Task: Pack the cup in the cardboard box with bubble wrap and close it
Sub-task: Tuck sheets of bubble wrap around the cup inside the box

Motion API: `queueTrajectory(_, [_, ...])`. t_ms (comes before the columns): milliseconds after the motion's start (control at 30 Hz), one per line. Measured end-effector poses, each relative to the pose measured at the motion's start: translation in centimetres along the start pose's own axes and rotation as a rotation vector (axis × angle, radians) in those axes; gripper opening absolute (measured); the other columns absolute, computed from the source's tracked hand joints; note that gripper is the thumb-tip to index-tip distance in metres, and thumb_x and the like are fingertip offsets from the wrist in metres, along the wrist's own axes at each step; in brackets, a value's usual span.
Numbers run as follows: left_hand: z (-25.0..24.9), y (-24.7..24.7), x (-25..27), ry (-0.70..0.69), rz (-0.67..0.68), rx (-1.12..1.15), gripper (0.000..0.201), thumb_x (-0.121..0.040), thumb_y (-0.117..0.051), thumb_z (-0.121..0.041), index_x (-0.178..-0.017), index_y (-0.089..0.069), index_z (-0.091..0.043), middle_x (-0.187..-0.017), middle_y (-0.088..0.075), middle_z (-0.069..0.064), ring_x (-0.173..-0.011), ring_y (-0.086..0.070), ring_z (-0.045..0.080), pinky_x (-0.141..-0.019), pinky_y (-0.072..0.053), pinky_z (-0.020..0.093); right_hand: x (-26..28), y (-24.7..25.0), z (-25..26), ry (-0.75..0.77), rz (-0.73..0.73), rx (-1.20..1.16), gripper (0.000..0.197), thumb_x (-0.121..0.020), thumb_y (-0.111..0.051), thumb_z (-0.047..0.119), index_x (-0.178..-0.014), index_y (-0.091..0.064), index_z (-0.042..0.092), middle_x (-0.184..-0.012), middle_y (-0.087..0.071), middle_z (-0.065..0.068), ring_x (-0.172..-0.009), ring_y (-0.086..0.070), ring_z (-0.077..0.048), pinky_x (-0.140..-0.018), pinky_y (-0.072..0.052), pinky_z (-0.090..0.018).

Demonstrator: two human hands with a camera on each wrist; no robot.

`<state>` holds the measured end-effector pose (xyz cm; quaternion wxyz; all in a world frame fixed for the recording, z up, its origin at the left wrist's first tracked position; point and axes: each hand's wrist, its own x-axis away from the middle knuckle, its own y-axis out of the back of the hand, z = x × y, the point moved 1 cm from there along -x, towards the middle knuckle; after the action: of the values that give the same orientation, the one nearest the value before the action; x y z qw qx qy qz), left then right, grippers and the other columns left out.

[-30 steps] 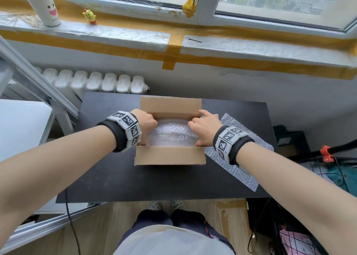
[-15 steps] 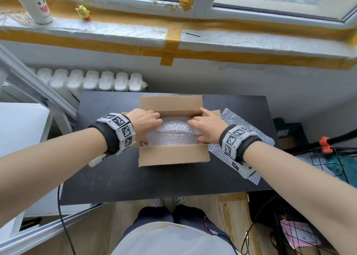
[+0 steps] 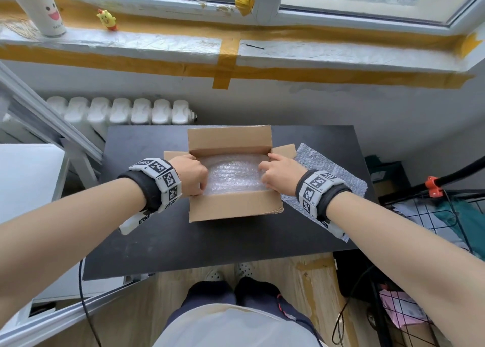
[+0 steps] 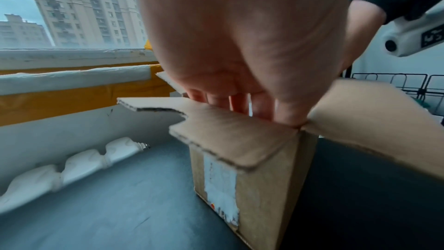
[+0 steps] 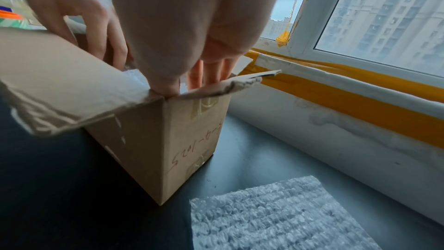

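An open cardboard box (image 3: 233, 207) stands in the middle of the black table (image 3: 157, 241), all flaps folded outward. Bubble wrap (image 3: 233, 173) fills its inside in a rounded mound; no cup shows under it. My left hand (image 3: 194, 176) is at the box's left wall, its fingers (image 4: 240, 105) reaching straight down inside against the wrap. My right hand (image 3: 275, 173) is at the right wall, and its fingers (image 5: 199, 77) likewise go down between wall and wrap. In the right wrist view the box (image 5: 156, 140) has handwriting on its side.
A loose sheet of bubble wrap (image 3: 325, 173) lies flat on the table just right of the box. A paper cup with a smiling face (image 3: 39, 8) and a small yellow toy (image 3: 106, 19) stand on the windowsill. A wire rack (image 3: 425, 231) is at the right, a radiator (image 3: 123, 110) behind.
Both hands have slid from over the wrap out to the box's side walls, their fingers now pushed down beside the wrap. The box has stayed in place.
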<state>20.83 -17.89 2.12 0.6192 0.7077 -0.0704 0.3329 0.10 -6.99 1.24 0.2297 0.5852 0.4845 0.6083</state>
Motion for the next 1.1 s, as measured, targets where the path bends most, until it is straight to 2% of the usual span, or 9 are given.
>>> queueTrajectory(167, [-0.7, -0.2, -0.8, 0.058, -0.033, 0.009, 0.014, -0.085, -0.056, -0.025, -0.072, -0.061, -0.024, -0.089, -0.070, -0.003, -0.079, -0.058, 0.022, -0.086, -0.042, 0.028, 0.2, 0.0, 0.1, -0.042, -0.028, -0.066, 0.024, -0.092, -0.049, 0.011, -0.101, -0.070, 0.019, -0.128, -0.055, -0.002, -0.108, -0.058, -0.020, -0.116, -0.018, -0.030])
queueTrajectory(200, [-0.9, 0.0, -0.7, 0.063, -0.038, 0.019, 0.012, -0.085, -0.057, -0.023, -0.075, -0.063, -0.025, -0.092, -0.070, -0.002, -0.080, -0.059, 0.022, -0.085, -0.047, 0.029, 0.4, 0.1, 0.1, -0.048, -0.042, -0.094, 0.023, -0.093, -0.048, 0.015, -0.102, -0.069, 0.019, -0.128, -0.056, -0.003, -0.109, -0.057, -0.020, -0.114, -0.020, -0.029])
queueTrajectory(267, [-1.0, 0.4, -0.3, 0.074, -0.044, 0.082, 0.012, -0.087, -0.058, -0.021, -0.094, -0.068, -0.023, -0.105, -0.068, -0.001, -0.092, -0.062, 0.022, -0.083, -0.051, 0.030, 0.8, 0.3, 0.2, -0.068, -0.075, -0.151, 0.026, -0.095, -0.045, 0.022, -0.109, -0.068, 0.017, -0.128, -0.056, -0.004, -0.111, -0.055, -0.022, -0.108, -0.027, -0.029])
queueTrajectory(333, [-1.1, 1.0, 0.0, 0.083, -0.051, 0.153, 0.022, -0.088, -0.060, -0.024, -0.109, -0.065, -0.021, -0.114, -0.065, -0.001, -0.103, -0.061, 0.021, -0.083, -0.048, 0.028, 1.2, 0.6, 0.4, -0.104, -0.094, -0.221, 0.030, -0.096, -0.046, 0.026, -0.119, -0.063, 0.016, -0.132, -0.054, -0.005, -0.114, -0.055, -0.025, -0.101, -0.036, -0.033])
queueTrajectory(433, [-1.4, 2.1, 0.1, 0.091, -0.103, 0.221, 0.030, -0.092, -0.056, -0.029, -0.120, -0.057, -0.020, -0.119, -0.063, -0.002, -0.108, -0.059, 0.022, -0.089, -0.049, 0.032, 1.6, 1.2, 0.7, -0.148, -0.128, -0.314, 0.034, -0.096, -0.049, 0.028, -0.127, -0.057, 0.016, -0.136, -0.052, -0.004, -0.116, -0.055, -0.027, -0.094, -0.046, -0.039])
queueTrajectory(600, [-2.7, 5.2, -0.1, 0.192, -0.274, 0.229, 0.026, -0.095, -0.046, -0.027, -0.118, -0.055, -0.020, -0.114, -0.066, 0.003, -0.100, -0.061, 0.025, -0.083, -0.052, 0.036, 2.3, 2.8, -0.1, -0.182, -0.224, -0.403, 0.040, -0.095, -0.052, 0.030, -0.133, -0.051, 0.019, -0.140, -0.048, 0.000, -0.121, -0.052, -0.023, -0.094, -0.043, -0.035])
queueTrajectory(733, [-4.8, 7.8, -1.0, 0.233, -0.397, 0.281, 0.033, -0.095, -0.046, -0.027, -0.127, -0.049, -0.020, -0.124, -0.061, 0.003, -0.109, -0.059, 0.024, -0.089, -0.051, 0.037, 3.9, 3.5, -2.5, -0.222, -0.303, -0.471, 0.040, -0.094, -0.053, 0.030, -0.134, -0.051, 0.022, -0.140, -0.048, 0.003, -0.124, -0.051, -0.021, -0.098, -0.046, -0.038])
queueTrajectory(900, [-9.6, 10.1, -3.5, 0.239, -0.486, 0.290, 0.032, -0.096, -0.042, -0.022, -0.127, -0.048, -0.016, -0.126, -0.058, 0.006, -0.111, -0.057, 0.027, -0.090, -0.049, 0.040, 6.9, 2.1, -7.3, -0.240, -0.299, -0.453, 0.041, -0.095, -0.052, 0.031, -0.135, -0.050, 0.022, -0.143, -0.045, 0.002, -0.124, -0.051, -0.021, -0.097, -0.047, -0.039])
queueTrajectory(1100, [-16.2, 10.7, -8.3, 0.375, -0.554, 0.308, 0.026, -0.093, -0.042, -0.016, -0.116, -0.052, -0.011, -0.118, -0.057, 0.008, -0.112, -0.052, 0.028, -0.082, -0.047, 0.042, 10.4, -2.2, -12.7, -0.217, -0.257, -0.427, 0.041, -0.096, -0.051, 0.031, -0.135, -0.048, 0.023, -0.142, -0.045, 0.003, -0.124, -0.051, -0.021, -0.095, -0.048, -0.038])
